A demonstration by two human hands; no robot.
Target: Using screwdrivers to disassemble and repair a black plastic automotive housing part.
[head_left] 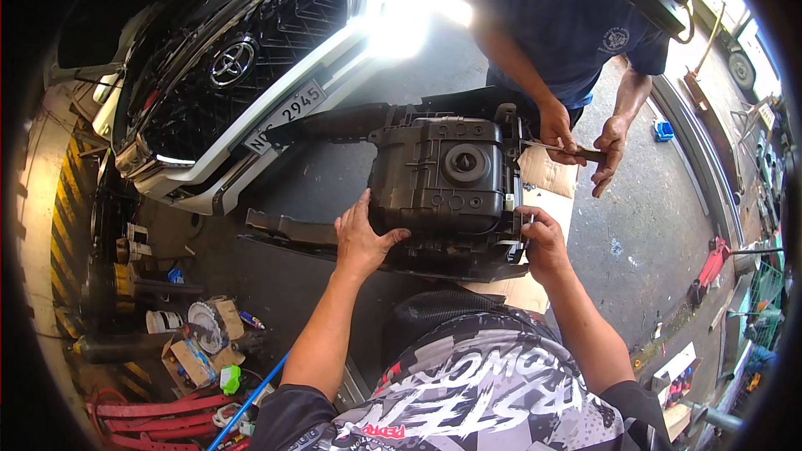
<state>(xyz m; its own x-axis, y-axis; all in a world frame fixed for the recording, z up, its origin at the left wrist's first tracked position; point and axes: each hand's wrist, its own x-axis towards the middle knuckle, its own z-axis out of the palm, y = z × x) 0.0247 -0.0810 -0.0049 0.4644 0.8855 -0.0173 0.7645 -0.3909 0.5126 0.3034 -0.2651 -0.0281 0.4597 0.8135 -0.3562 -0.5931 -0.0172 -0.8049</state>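
A large black moulded plastic car part, apparently a centre console, lies in front of me with a round recess on its upper face. My left hand rests against its near left corner, fingers stretched along the side and thumb apart. At its right end, my right hand has its fingers curled in at the edge; what they pinch is too small to make out. Across from me, a co-worker's hands hold a screwdriver, its long shaft reaching the same right end of the part.
A car front with a white bumper stands at the far left. Cardboard lies under the part. Boxes and loose parts and red metal pieces crowd the lower left. A red jack and a blue item are on the right floor.
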